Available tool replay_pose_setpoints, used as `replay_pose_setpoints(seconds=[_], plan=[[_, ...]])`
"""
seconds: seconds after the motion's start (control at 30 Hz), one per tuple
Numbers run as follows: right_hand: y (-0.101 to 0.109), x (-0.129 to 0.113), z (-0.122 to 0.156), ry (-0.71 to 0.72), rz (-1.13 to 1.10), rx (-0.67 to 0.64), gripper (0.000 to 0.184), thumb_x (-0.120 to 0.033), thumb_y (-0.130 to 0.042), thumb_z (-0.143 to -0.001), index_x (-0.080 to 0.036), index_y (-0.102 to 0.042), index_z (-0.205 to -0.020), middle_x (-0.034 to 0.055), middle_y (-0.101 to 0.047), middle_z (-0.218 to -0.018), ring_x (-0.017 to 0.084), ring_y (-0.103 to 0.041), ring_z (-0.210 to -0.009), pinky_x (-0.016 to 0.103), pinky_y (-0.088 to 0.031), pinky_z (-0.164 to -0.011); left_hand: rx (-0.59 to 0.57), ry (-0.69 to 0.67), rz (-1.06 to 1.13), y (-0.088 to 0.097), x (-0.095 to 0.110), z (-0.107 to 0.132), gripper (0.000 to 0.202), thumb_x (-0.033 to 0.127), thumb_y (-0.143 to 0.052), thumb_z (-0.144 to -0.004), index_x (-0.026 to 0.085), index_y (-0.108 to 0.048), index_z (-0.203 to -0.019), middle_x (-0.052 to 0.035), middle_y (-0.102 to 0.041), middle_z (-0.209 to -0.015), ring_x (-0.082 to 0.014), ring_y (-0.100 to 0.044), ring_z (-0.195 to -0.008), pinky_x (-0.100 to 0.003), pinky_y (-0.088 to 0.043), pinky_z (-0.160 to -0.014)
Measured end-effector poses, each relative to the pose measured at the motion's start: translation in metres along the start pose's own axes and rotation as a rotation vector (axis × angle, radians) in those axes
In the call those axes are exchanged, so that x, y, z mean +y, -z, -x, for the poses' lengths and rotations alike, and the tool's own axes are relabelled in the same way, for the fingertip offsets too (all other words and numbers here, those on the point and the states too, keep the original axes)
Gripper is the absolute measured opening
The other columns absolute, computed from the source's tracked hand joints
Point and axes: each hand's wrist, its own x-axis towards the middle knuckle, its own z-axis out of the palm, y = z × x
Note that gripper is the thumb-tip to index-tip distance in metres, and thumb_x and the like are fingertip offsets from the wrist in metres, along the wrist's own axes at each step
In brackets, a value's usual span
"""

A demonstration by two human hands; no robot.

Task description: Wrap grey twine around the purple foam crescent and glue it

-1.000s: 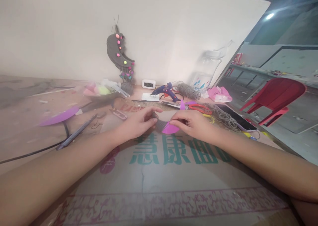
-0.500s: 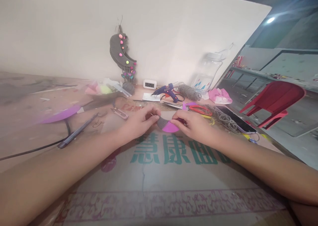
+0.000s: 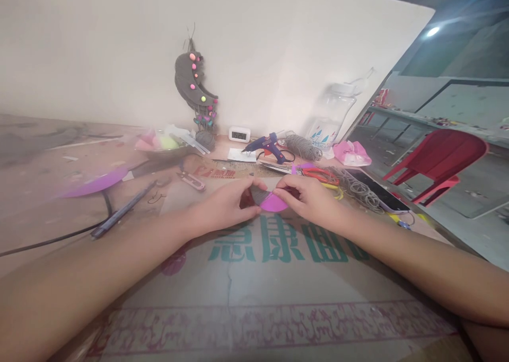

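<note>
A pink crescent-shaped piece, partly wrapped in grey string, lies between both hands over a flattened cardboard box with green characters. My left hand pinches its grey-wrapped left end with curled fingers. My right hand grips the pink right end, fingers closed over it. The two hands almost touch at the middle of the table.
Behind the hands lie red-handled scissors, a blue glue gun, a grey string ball, a phone, a white clock and a clear jar. A larger pink crescent and black cable lie left. A red chair stands right.
The hands have drawn closer together around the pink piece; the left thumb now lies over the grey-wrapped end. The view has shifted slightly.
</note>
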Motion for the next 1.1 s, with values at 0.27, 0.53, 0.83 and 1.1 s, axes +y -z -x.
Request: replay_pose_setpoints(seconds=[0.27, 0.53, 0.83, 1.1], plan=[[0.002, 0.005, -0.001, 0.041, 0.105, -0.001, 0.022, -0.034, -0.048, -0.092, -0.018, -0.060, -0.083, 0.0018, -0.063, -0.076, 0.013, -0.052, -0.064, 0.024, -0.033, -0.059, -0.010, 0.052, 0.061, 0.000, -0.003, 0.000, 0.036, 0.029, -0.055, -0.081, 0.023, -0.050, -0.116, 0.0007, -0.057, -0.080, -0.0137, -0.056, -0.071, -0.026, -0.044, -0.063], [0.017, 0.011, -0.007, 0.059, 0.150, -0.065, 0.013, -0.020, -0.053, -0.086, -0.021, -0.066, -0.083, 0.0006, -0.067, -0.077, 0.014, -0.057, -0.068, 0.024, -0.034, -0.059, -0.039, 0.073, 0.108, 0.001, -0.007, 0.000, 0.038, 0.025, -0.059, -0.077, 0.024, -0.051, -0.115, 0.0017, -0.056, -0.078, -0.0127, -0.054, -0.068, -0.024, -0.042, -0.059], [0.028, 0.019, -0.015, 0.070, 0.099, -0.082, 0.015, -0.029, -0.058, -0.087, -0.021, -0.068, -0.080, 0.0033, -0.061, -0.083, 0.016, -0.055, -0.077, 0.027, -0.038, -0.066, -0.108, 0.113, 0.168, 0.004, -0.008, -0.001, 0.038, 0.025, -0.058, -0.078, 0.025, -0.051, -0.115, 0.0020, -0.056, -0.076, -0.0116, -0.053, -0.064, -0.023, -0.040, -0.055], [0.031, 0.031, -0.019, 0.072, 0.055, -0.053, 0.016, -0.031, -0.058, -0.087, -0.020, -0.069, -0.082, 0.0027, -0.062, -0.084, 0.015, -0.057, -0.077, 0.027, -0.039, -0.068, -0.189, 0.117, 0.223, 0.005, -0.006, -0.001, 0.036, 0.021, -0.057, -0.077, 0.025, -0.052, -0.112, 0.0023, -0.056, -0.074, -0.0119, -0.053, -0.065, -0.022, -0.038, -0.054]])
